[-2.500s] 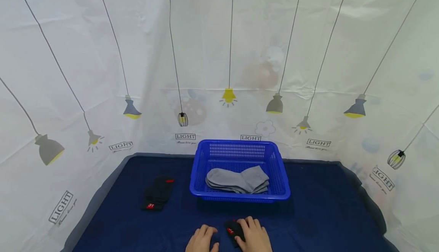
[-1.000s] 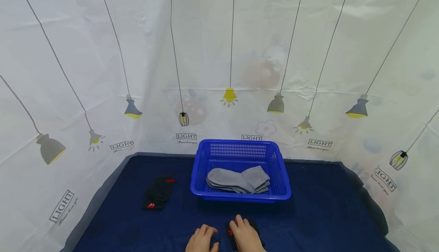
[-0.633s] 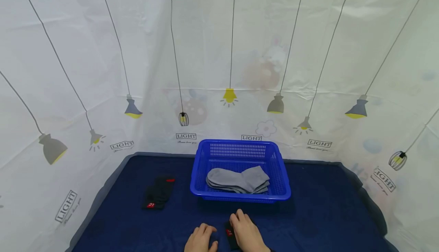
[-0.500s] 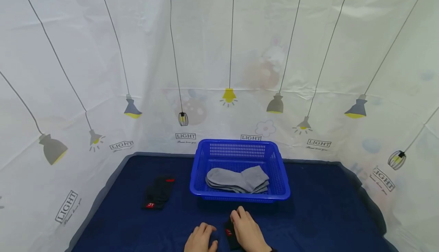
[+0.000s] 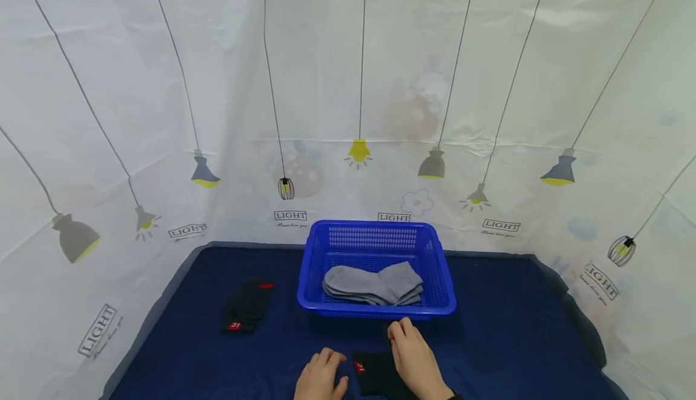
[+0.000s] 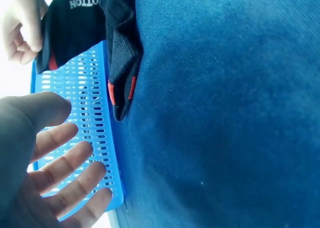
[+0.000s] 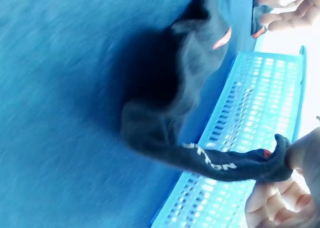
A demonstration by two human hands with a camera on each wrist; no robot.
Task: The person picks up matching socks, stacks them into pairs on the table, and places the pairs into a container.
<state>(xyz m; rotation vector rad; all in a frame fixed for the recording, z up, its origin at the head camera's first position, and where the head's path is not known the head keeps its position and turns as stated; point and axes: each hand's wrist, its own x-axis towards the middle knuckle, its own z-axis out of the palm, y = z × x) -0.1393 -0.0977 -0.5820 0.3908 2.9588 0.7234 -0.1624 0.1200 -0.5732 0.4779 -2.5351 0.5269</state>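
A black sock (image 5: 375, 373) with red marks and white lettering is at the near middle of the table. My right hand (image 5: 415, 358) pinches one end of it between thumb and fingers, and in the right wrist view that end of the sock (image 7: 215, 165) is raised, the rest hanging in a loose bend over the cloth. To the left of the sock, my left hand (image 5: 319, 376) holds nothing; its fingers are spread and slightly bent in the left wrist view. The right hand covers part of the sock in the head view.
A blue plastic basket (image 5: 375, 312) stands just beyond the hands, with a stack of grey socks (image 5: 359, 280) inside. More black socks (image 5: 247, 307) lie to its left on the dark blue cloth (image 5: 505, 321). A pale printed curtain (image 5: 326, 86) surrounds the table.
My right hand has moved forward and to the right from over the black sock, drawing one end with it, so more of the sock shows. The left hand has stayed nearly in place.
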